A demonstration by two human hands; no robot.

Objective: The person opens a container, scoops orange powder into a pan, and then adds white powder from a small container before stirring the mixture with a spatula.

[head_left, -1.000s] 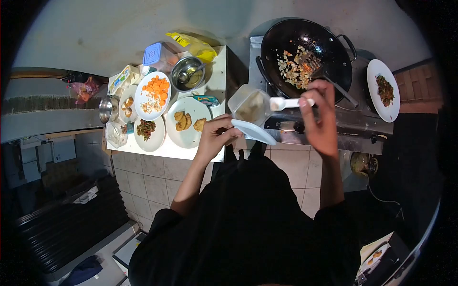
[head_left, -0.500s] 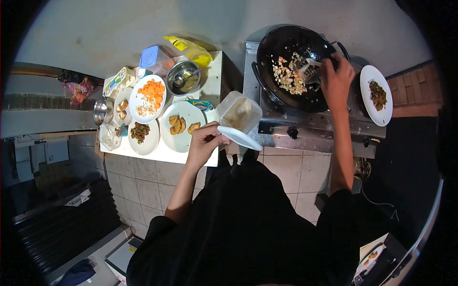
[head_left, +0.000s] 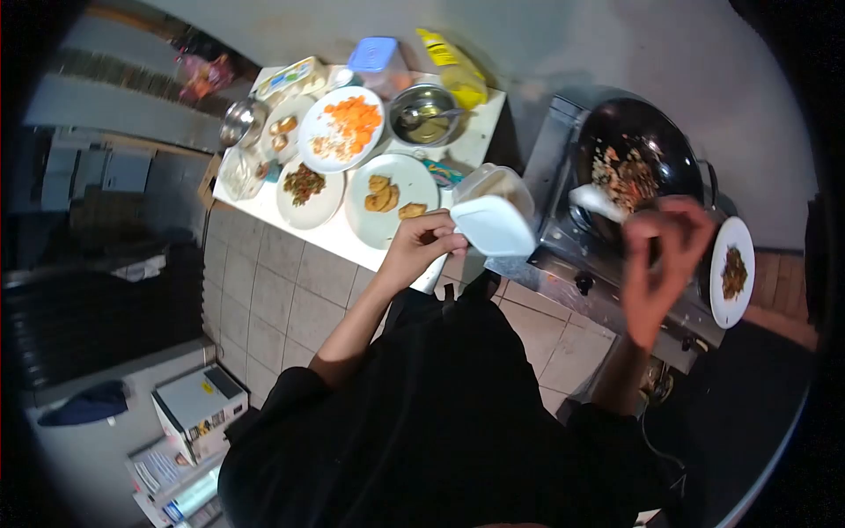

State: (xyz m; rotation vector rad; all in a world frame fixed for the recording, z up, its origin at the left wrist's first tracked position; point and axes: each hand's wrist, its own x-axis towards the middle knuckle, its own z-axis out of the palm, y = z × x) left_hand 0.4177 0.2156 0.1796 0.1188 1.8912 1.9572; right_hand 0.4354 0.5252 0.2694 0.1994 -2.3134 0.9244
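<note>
My left hand (head_left: 427, 246) is closed on the edge of a white plastic lid (head_left: 497, 227). Right behind the lid is a clear plastic container (head_left: 502, 183) with pale contents, by the table's corner; what supports it is hidden. My right hand (head_left: 664, 246), smeared by motion, pinches a white spoon (head_left: 600, 202), its bowl pointing left over the near rim of a black wok (head_left: 678, 150). Chopped food (head_left: 627, 176) in pale and orange bits lies in the wok, on the steel stove (head_left: 563, 255).
The white table (head_left: 251, 204) holds a plate of carrots (head_left: 348, 132), fried pieces (head_left: 383, 195), chopped greens (head_left: 304, 185), a steel bowl (head_left: 425, 114), a blue-lidded box (head_left: 378, 62) and a yellow pouch (head_left: 456, 70). Right of the wok stands a white plate (head_left: 732, 273) with dark chopped food.
The view has turned, so table and stove appear tilted. My right hand has drawn back from over the wok's middle toward its near rim with the spoon. My left hand still holds the lid.
</note>
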